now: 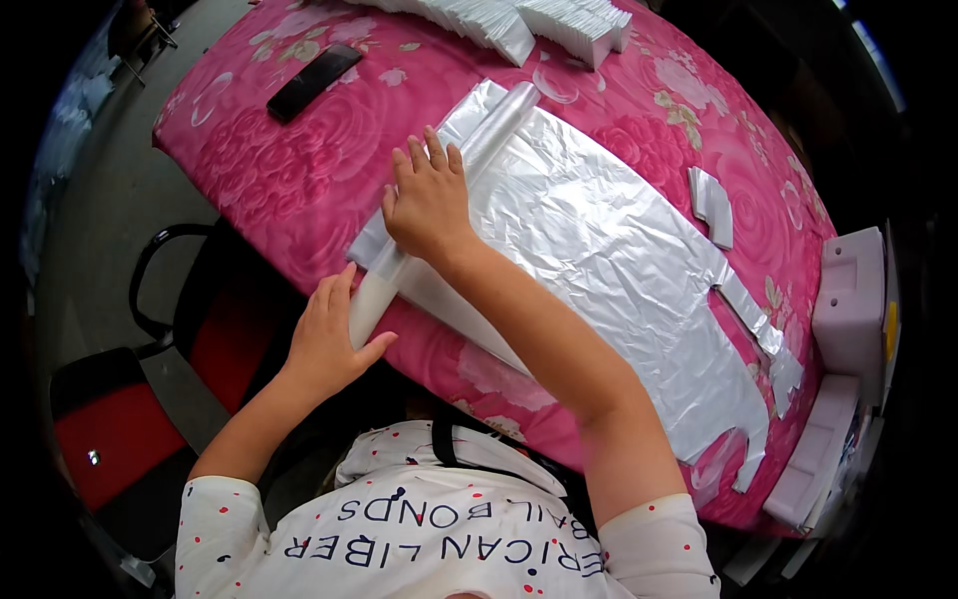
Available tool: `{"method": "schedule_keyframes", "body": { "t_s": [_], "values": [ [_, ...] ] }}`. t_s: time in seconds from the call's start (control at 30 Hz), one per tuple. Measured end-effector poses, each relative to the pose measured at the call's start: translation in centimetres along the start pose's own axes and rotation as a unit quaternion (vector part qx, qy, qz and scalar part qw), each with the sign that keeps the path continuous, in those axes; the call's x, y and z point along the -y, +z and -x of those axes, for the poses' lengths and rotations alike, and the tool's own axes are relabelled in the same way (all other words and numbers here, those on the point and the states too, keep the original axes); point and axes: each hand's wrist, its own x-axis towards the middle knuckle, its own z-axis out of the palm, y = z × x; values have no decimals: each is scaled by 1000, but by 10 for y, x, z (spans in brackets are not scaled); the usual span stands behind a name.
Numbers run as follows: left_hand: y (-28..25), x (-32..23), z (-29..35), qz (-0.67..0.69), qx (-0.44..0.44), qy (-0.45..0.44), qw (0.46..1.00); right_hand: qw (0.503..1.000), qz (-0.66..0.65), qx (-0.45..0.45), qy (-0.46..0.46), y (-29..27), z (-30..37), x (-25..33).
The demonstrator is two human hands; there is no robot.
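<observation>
A long roll of thin translucent plastic [507,118] lies aslant across the left end of a stack of shiny white plastic bags [599,240]. My left hand [327,334] holds the roll's near end, fingers on one side and thumb on the other. Farther along, my right hand [431,205] rests palm down on the roll with its fingers stretched out and slightly apart. The bags spread flat toward the lower right, where their cut-out handle ends [743,439] show. Part of the roll is hidden under my right hand.
A pink flowered cloth [639,150] covers the table. A dark phone-like slab [314,82] lies at the far left, and folded white stacks [574,25] line the back. A small white folded piece [711,207] and pale bins [848,309] are at right. Red-and-black chairs [120,434] stand left.
</observation>
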Motion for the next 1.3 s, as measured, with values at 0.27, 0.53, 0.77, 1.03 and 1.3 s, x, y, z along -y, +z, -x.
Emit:
{"method": "schedule_keyframes", "body": {
  "t_s": [0.27, 0.53, 0.77, 1.03, 1.3],
  "values": [
    [0, -14, 2, 322, 101, -69, 939, 855, -375, -301, 195, 6, 38, 8],
    [-1, -64, -3, 689, 358, -83, 625, 494, -844, -169, 119, -98, 94, -17],
    [12, -108, -14, 534, 352, -79, 764, 551, -805, -191, 112, -116, 128, -26],
    [16, -119, -9, 590, 460, -78, 659, 472, -846, -222, 107, -107, 157, -27],
    [38, -106, -27, 499, 316, -92, 802, 545, -780, -222, 213, -70, 170, -20]
  ]
}}
